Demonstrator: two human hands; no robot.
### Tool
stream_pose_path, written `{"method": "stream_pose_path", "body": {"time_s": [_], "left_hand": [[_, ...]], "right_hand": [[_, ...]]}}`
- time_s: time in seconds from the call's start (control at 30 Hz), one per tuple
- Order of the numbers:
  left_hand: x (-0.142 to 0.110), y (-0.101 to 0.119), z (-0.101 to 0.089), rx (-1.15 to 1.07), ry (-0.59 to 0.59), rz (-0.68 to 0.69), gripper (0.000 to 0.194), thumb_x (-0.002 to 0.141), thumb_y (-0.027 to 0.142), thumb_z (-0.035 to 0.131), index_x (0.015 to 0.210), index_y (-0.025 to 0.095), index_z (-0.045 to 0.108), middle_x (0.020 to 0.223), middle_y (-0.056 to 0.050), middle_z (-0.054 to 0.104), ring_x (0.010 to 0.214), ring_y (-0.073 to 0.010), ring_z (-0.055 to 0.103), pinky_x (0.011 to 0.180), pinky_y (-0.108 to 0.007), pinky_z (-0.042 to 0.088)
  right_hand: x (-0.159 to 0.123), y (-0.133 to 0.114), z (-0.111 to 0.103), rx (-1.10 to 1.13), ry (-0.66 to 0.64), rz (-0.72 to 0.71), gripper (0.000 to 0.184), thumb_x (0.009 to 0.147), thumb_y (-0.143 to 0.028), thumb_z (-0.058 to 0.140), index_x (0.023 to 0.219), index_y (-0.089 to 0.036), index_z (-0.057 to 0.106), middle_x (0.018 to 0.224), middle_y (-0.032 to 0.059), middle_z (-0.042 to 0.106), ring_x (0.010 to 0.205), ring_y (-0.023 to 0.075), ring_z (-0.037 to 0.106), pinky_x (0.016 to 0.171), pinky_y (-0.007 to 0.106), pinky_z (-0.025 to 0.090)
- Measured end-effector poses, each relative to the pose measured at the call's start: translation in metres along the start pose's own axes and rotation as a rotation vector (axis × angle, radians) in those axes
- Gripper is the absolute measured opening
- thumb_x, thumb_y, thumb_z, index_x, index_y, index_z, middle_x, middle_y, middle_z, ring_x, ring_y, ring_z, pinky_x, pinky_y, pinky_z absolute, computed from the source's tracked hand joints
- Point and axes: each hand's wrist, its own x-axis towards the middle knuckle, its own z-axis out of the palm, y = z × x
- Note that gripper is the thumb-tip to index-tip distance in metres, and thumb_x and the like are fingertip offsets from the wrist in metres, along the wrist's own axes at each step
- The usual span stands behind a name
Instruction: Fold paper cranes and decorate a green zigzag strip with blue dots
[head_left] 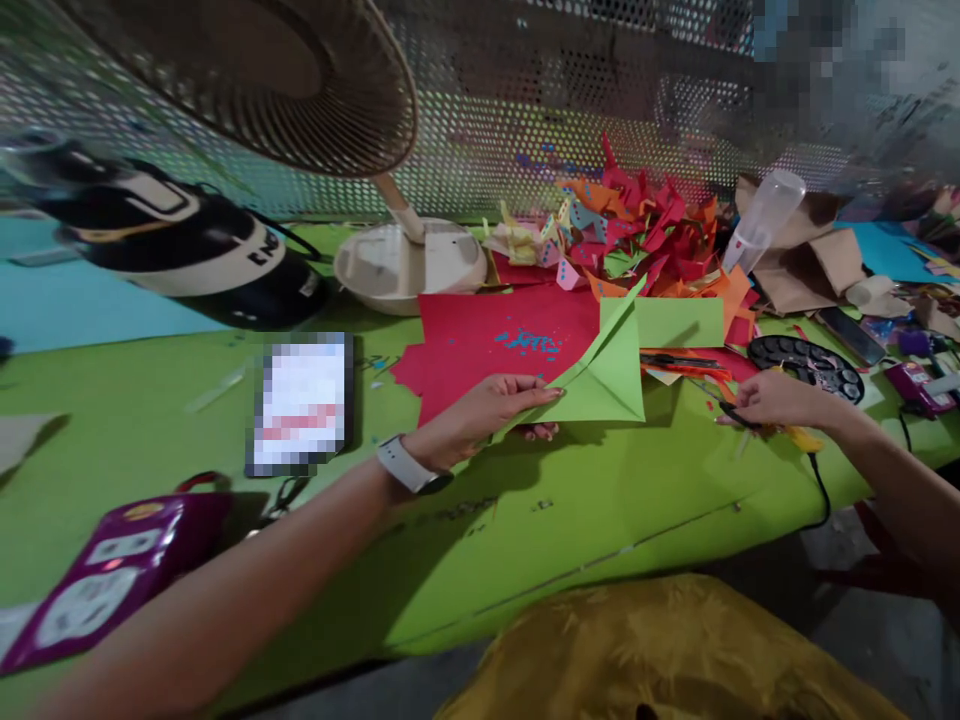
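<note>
Left forearm (247,590) aslant, hands (487,410) well apart

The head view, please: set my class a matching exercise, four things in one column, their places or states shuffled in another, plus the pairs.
Things
1. Folded light-green paper
2. Red sheet
3. Black flask
4. Black palette with round wells

Places or states
A. Just beyond the right hand
B. Held in the left hand
C. Left of the fan base
D. Scattered with small blue scraps

Pairs: 1-B, 2-D, 3-C, 4-A
</note>
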Motion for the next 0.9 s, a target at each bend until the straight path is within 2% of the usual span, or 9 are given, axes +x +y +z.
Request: {"method": "stream_pose_path", "body": {"time_s": [0.1, 0.23, 0.33, 0.47, 0.57, 0.73, 0.9], "left_hand": [[-0.006, -0.003, -0.006, -0.057, 0.047, -0.047, 0.021, 0.069, 0.031, 0.084, 0.076, 0.018, 0.07, 0.068, 0.001, 0.07, 0.059, -0.0108, 0.068, 0.057, -0.018, 0.057], [-0.013, -0.007, -0.011, -0.093, 0.069, -0.08, 0.018, 0.069, 0.029, 0.083, 0.076, 0.018, 0.071, 0.068, 0.0, 0.071, 0.059, -0.0111, 0.069, 0.057, -0.018, 0.058], [-0.018, -0.011, -0.014, -0.084, 0.061, -0.086, 0.015, 0.074, 0.03, 0.08, 0.078, 0.018, 0.071, 0.065, -0.002, 0.072, 0.055, -0.0108, 0.067, 0.053, -0.016, 0.056], [-0.022, -0.015, -0.014, -0.094, 0.075, -0.096, 0.012, 0.078, 0.029, 0.075, 0.079, 0.018, 0.071, 0.064, -0.004, 0.072, 0.053, -0.0108, 0.066, 0.049, -0.015, 0.053], [-0.025, -0.017, -0.013, -0.091, 0.077, -0.105, 0.013, 0.079, 0.029, 0.074, 0.079, 0.017, 0.069, 0.063, -0.004, 0.072, 0.052, -0.0113, 0.066, 0.047, -0.015, 0.052], [-0.027, -0.018, -0.012, -0.054, 0.064, -0.073, 0.018, 0.079, 0.034, 0.074, 0.077, 0.017, 0.067, 0.065, -0.005, 0.073, 0.054, -0.0117, 0.067, 0.047, -0.016, 0.051], [-0.027, -0.02, -0.014, -0.01, 0.062, -0.064, 0.023, 0.077, 0.038, 0.075, 0.076, 0.017, 0.065, 0.065, -0.004, 0.073, 0.053, -0.0112, 0.066, 0.047, -0.016, 0.051]], "right_hand": [[-0.011, 0.007, 0.006, 0.162, -0.065, -0.009, 0.044, 0.076, -0.061, 0.064, 0.069, -0.019, 0.053, 0.061, 0.0025, 0.062, 0.048, 0.0092, 0.047, 0.048, 0.024, 0.034], [-0.017, 0.008, 0.026, 0.337, -0.182, 0.016, 0.051, 0.069, -0.069, 0.068, 0.074, -0.02, 0.052, 0.064, 0.0003, 0.062, 0.047, 0.0078, 0.043, 0.044, 0.022, 0.033], [-0.015, 0.0, 0.045, 0.4, -0.276, 0.001, 0.055, 0.064, -0.072, 0.069, 0.075, -0.021, 0.051, 0.063, -0.0017, 0.06, 0.049, 0.0084, 0.044, 0.044, 0.022, 0.034], [-0.01, -0.016, 0.06, 0.413, -0.335, -0.032, 0.049, 0.07, -0.066, 0.07, 0.074, -0.021, 0.05, 0.065, -0.0004, 0.06, 0.05, 0.0082, 0.044, 0.044, 0.022, 0.034], [-0.006, -0.027, 0.063, 0.391, -0.355, -0.042, 0.046, 0.073, -0.062, 0.069, 0.074, -0.02, 0.051, 0.066, 0.0009, 0.063, 0.049, 0.0077, 0.044, 0.044, 0.021, 0.035], [0.003, -0.04, 0.061, 0.402, -0.438, -0.002, 0.048, 0.07, -0.064, 0.07, 0.075, -0.019, 0.053, 0.069, 0.0017, 0.067, 0.049, 0.0072, 0.048, 0.041, 0.02, 0.035], [0.009, -0.043, 0.062, 0.476, -0.447, -0.007, 0.05, 0.068, -0.065, 0.07, 0.076, -0.019, 0.052, 0.066, 0.0001, 0.066, 0.049, 0.0075, 0.05, 0.041, 0.019, 0.036]]}}
